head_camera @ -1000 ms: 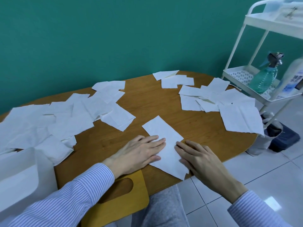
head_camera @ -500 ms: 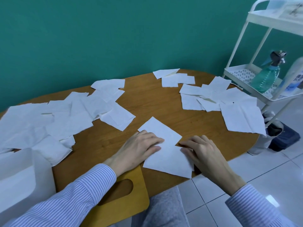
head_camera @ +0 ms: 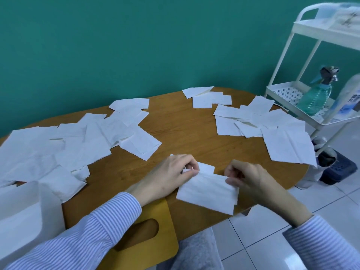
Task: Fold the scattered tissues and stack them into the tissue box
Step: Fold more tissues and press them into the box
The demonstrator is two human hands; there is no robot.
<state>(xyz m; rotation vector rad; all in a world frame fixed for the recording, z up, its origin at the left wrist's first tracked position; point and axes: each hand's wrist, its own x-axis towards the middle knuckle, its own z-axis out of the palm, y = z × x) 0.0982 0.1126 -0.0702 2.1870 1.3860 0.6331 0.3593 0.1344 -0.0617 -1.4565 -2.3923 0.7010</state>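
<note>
A white tissue lies at the near edge of the wooden table, half folded over itself. My left hand pinches its upper left corner. My right hand pinches its upper right corner, and the top edge is lifted off the table between them. Several loose tissues cover the table's left side and several more tissues lie at the right. The white tissue box stands at the near left, and its yellow lid with an oval slot lies by my left wrist.
A white trolley stands right of the table with a green spray bottle on its middle shelf. Dark bags sit on the tiled floor below it. A teal wall runs behind the table.
Both hands went from lying flat on the tissue to pinching its far corners. They have lifted that edge and brought it toward me, so the tissue is folded over.
</note>
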